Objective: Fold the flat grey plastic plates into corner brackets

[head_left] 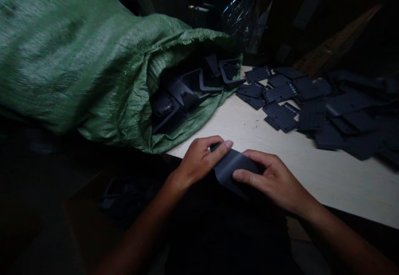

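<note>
My left hand (199,163) and my right hand (268,179) both grip a dark grey flexible plate (233,169) at the front edge of a cream table. The plate bends between my fingers, and its lower part hangs past the edge into shadow. To the left, a green woven sack (93,67) lies on its side, with dark moulded plastic parts (183,94) showing in its mouth. Several dark ribbed plates (280,94) lie in an overlapping heap on the table (311,183) to the right of my hands.
Behind the heap, a cardboard strip (336,42) leans in the dark, and crumpled clear plastic film (241,17) stands behind the sack's mouth. Below the table edge, the area around my arms is mostly in deep shadow.
</note>
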`<state>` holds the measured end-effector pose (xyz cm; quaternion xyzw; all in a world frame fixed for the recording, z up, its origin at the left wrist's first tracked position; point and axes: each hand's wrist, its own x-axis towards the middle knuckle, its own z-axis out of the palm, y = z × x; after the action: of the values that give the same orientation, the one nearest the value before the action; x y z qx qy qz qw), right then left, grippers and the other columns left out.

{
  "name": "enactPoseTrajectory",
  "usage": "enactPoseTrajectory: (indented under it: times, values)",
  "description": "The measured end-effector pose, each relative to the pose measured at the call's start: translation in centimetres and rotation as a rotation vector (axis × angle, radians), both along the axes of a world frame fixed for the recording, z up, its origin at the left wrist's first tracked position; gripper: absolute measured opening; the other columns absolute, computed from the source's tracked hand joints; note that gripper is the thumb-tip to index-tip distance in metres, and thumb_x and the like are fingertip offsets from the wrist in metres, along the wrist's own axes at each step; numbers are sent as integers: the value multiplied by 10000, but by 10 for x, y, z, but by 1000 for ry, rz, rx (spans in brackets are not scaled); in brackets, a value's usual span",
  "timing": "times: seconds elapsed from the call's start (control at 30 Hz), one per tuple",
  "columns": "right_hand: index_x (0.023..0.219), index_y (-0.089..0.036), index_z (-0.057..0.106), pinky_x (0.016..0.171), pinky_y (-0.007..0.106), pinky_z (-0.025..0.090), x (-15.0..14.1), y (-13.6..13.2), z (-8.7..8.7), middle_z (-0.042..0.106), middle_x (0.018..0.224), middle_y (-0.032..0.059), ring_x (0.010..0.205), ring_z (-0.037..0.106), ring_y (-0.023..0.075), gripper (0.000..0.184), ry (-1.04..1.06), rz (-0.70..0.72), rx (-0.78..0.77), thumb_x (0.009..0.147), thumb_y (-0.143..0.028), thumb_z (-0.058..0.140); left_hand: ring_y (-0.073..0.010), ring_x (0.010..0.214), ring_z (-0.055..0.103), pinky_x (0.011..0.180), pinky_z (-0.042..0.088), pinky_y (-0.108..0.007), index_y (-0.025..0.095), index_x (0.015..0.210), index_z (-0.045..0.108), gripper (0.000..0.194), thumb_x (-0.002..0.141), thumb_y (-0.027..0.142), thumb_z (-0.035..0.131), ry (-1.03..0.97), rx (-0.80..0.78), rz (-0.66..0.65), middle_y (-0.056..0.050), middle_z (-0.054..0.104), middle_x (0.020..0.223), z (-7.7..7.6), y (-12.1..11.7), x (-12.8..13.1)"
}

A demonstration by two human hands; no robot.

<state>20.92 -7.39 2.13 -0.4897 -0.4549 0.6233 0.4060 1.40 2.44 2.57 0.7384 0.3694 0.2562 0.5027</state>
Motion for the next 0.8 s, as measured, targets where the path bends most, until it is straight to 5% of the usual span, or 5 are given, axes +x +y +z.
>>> enactPoseTrajectory:
  times: [0.1,0.2,0.4,0.6,0.8]
  values:
    - [968,-201,769,603,225,467,1,4,7,721,848,-3,736,647,167,304,-89,79,-13,873,-479,845,-133,675,511,633,323,-285,179,718,634,485,1024,538,520,207,119,-232,23,547,667,13,4,-10]
    - [927,-211,792,643,222,469,0,10,13,732,836,-17,778,660,167,244,-180,98,77,856,-432,868,-104,599,421,562,261,-281,175,662,561,461,957,521,637,166,70,-281,48,439,613,20,0,-8]
    - [915,-222,819,684,231,467,12,12,19,763,852,-7,764,679,153,222,-461,-76,372,966,-430,757,-86,502,317,477,224,-260,181,586,501,520,908,550,674,-144,-254,-82,56,364,541,9,-1,-3]
    - [746,-185,798,539,247,406,12,9,7,676,636,11,589,588,150,375,-339,-277,364,972,-474,723,-91,437,314,435,227,-255,195,541,486,509,824,538,734,-369,-583,102,40,371,501,-1,-9,5]
    - [640,-149,721,455,230,289,21,32,2,532,543,-14,509,444,109,532,-266,-122,256,924,-599,719,-84,456,321,440,243,-230,191,610,509,462,770,521,790,-396,-629,162,48,374,542,-12,-21,9]
